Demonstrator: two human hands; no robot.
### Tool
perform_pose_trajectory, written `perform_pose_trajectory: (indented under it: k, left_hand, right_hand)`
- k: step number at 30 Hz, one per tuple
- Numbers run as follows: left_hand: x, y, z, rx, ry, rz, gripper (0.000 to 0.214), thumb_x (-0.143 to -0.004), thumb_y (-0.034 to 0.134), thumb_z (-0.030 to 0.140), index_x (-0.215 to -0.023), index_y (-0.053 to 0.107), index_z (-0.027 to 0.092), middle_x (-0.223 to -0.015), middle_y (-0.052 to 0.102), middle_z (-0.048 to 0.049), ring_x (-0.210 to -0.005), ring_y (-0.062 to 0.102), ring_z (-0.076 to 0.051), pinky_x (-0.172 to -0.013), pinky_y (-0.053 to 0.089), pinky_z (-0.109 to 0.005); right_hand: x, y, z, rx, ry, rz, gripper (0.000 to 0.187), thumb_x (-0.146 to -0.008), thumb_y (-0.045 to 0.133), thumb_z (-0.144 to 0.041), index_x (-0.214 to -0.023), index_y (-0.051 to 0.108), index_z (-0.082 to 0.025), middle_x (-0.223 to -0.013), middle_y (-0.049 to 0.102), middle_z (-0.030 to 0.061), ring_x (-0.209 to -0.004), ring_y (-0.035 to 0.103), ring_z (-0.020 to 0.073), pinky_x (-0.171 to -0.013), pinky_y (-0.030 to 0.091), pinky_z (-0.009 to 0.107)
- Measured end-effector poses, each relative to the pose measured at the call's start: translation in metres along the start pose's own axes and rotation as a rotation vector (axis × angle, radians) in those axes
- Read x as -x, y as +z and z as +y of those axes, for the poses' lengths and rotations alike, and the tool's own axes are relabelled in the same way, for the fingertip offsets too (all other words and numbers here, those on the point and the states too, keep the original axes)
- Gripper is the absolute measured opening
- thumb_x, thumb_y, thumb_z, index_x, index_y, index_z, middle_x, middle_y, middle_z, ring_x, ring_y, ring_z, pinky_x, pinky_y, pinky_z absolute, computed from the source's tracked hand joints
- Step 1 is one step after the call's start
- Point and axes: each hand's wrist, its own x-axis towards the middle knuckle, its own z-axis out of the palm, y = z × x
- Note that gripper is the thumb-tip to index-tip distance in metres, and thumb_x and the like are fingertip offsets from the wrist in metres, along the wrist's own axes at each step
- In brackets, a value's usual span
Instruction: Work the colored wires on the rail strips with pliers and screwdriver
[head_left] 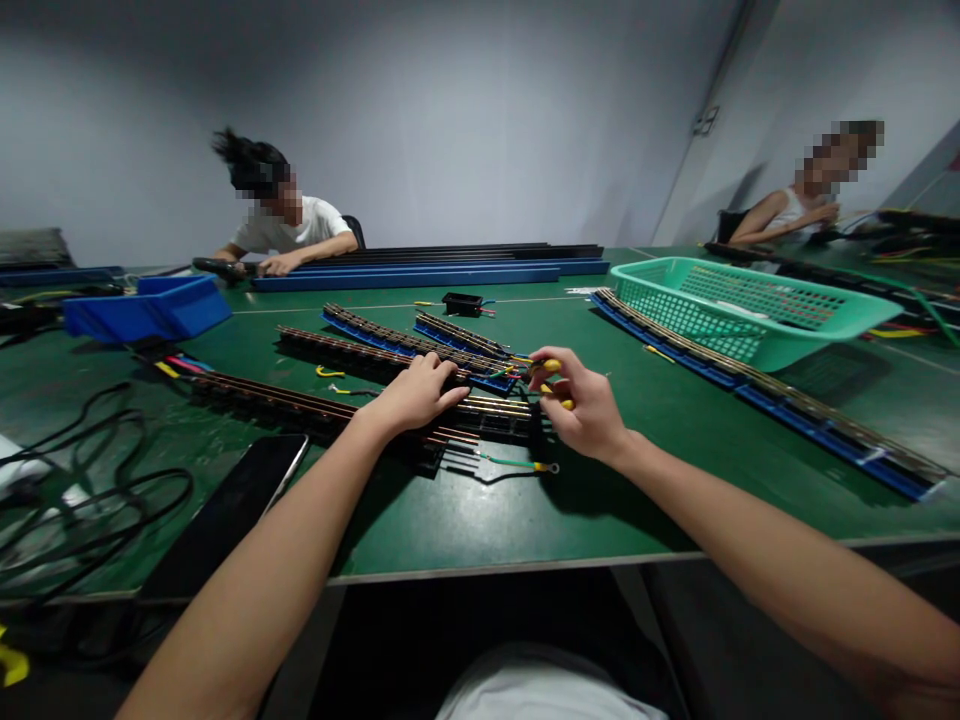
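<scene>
My left hand (420, 395) lies with its fingers spread across a black strip with copper-coloured bars (330, 347). Close by on the right, my right hand (589, 410) is closed around a small hand tool with yellow handles (553, 367), seemingly pliers; its jaws are hard to make out. The tool is near the wired ends of the strips. A blue-backed strip (375, 328) lies behind my left hand, and another black strip (255, 397) runs under my left wrist. In front, a green wire with a ring terminal (517, 462) sticks out to the right.
A green basket (757, 330) and a long curved strip (810, 412) stand at the right. A blue bin (150, 308), black cables (97, 530) and a phone (232, 510) are at the left. Two people (289, 225) (806, 205) sit across the table, behind blue channels (420, 277).
</scene>
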Motion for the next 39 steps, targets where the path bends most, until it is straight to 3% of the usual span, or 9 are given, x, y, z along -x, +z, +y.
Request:
perform_pose_trajectory:
  k: [4, 8, 11, 19, 22, 24, 29, 32, 39]
  left_hand:
    - [0.001, 0.001, 0.000, 0.015, 0.003, 0.008, 0.049, -0.098, 0.046, 0.049, -0.130, 0.058, 0.013, -0.118, 0.056, -0.0157, -0.111, 0.054, -0.030, -0.098, 0.045, -0.042]
    - [0.001, 0.001, -0.001, 0.029, 0.007, 0.024, 0.048, -0.098, 0.046, 0.050, -0.128, 0.059, 0.014, -0.118, 0.056, -0.0158, -0.110, 0.054, -0.031, -0.096, 0.046, -0.044]
    - [0.001, 0.001, -0.001, 0.026, 0.008, 0.022, 0.049, -0.098, 0.046, 0.050, -0.128, 0.059, 0.014, -0.117, 0.056, -0.0159, -0.110, 0.054, -0.031, -0.097, 0.046, -0.043]
    - [0.000, 0.000, 0.000, 0.009, 0.007, 0.008, 0.047, -0.098, 0.046, 0.048, -0.128, 0.058, 0.014, -0.116, 0.056, -0.0147, -0.109, 0.054, -0.029, -0.097, 0.046, -0.042]
    - [0.000, 0.000, -0.001, 0.011, 0.006, 0.008, 0.046, -0.098, 0.046, 0.048, -0.128, 0.058, 0.015, -0.116, 0.056, -0.0145, -0.109, 0.055, -0.029, -0.097, 0.046, -0.041]
    - [0.000, 0.000, -0.001, 0.017, 0.005, 0.011, 0.046, -0.098, 0.046, 0.049, -0.128, 0.058, 0.016, -0.116, 0.056, -0.0141, -0.109, 0.055, -0.029, -0.097, 0.046, -0.041]
    - [0.000, 0.001, -0.001, 0.046, 0.002, 0.017, 0.046, -0.097, 0.047, 0.049, -0.127, 0.059, 0.015, -0.116, 0.056, -0.0148, -0.110, 0.055, -0.030, -0.097, 0.046, -0.043]
    - [0.000, 0.001, -0.002, 0.079, 0.001, 0.025, 0.044, -0.096, 0.048, 0.049, -0.125, 0.060, 0.017, -0.116, 0.057, -0.0139, -0.110, 0.055, -0.030, -0.096, 0.046, -0.043]
    - [0.001, -0.002, 0.000, 0.052, -0.006, 0.002, 0.047, -0.097, 0.046, 0.050, -0.128, 0.059, 0.016, -0.116, 0.056, -0.0145, -0.110, 0.054, -0.030, -0.096, 0.046, -0.043]
  right_hand:
    - [0.006, 0.000, 0.002, 0.301, -0.378, -0.262, 0.054, -0.074, 0.050, -0.013, -0.128, 0.052, -0.021, -0.084, 0.073, 0.0031, -0.064, 0.064, 0.0159, -0.055, 0.043, 0.025]
    - [0.006, 0.000, -0.001, 0.507, -0.440, -0.389, 0.056, -0.073, 0.052, -0.014, -0.128, 0.056, -0.019, -0.084, 0.074, 0.0044, -0.060, 0.061, 0.0160, -0.050, 0.033, 0.026]
    - [0.005, -0.001, -0.004, 0.500, -0.451, -0.426, 0.058, -0.071, 0.053, -0.012, -0.128, 0.056, -0.020, -0.083, 0.074, 0.0041, -0.060, 0.062, 0.0163, -0.050, 0.033, 0.026]
    - [-0.006, -0.005, -0.010, 0.045, 0.130, -0.013, 0.043, -0.074, 0.051, -0.011, -0.115, 0.053, -0.023, -0.079, 0.069, 0.0001, -0.064, 0.064, 0.0147, -0.057, 0.048, 0.024]
    - [-0.013, -0.011, -0.012, -0.152, 0.302, 0.139, 0.042, -0.072, 0.052, -0.014, -0.114, 0.053, -0.022, -0.086, 0.070, 0.0021, -0.067, 0.066, 0.0167, -0.049, 0.048, 0.023]
    - [-0.016, -0.015, -0.011, -0.279, 0.384, 0.235, 0.046, -0.072, 0.053, -0.016, -0.117, 0.051, -0.023, -0.089, 0.070, 0.0022, -0.058, 0.062, 0.0147, -0.040, 0.044, 0.021]
    - [-0.016, -0.016, -0.004, -0.295, 0.315, 0.399, 0.050, -0.073, 0.058, -0.018, -0.121, 0.046, -0.025, -0.097, 0.068, 0.0013, -0.048, 0.053, 0.0090, -0.038, 0.044, 0.021]
    - [-0.015, -0.010, 0.003, -0.241, 0.272, 0.347, 0.049, -0.077, 0.059, -0.020, -0.124, 0.045, -0.026, -0.099, 0.066, 0.0013, -0.051, 0.055, 0.0087, -0.042, 0.048, 0.021]
    - [-0.016, 0.004, 0.018, -0.238, 0.325, 0.260, 0.047, -0.083, 0.057, -0.027, -0.127, 0.041, -0.023, -0.102, 0.066, 0.0042, -0.051, 0.057, 0.0093, -0.044, 0.049, 0.022]
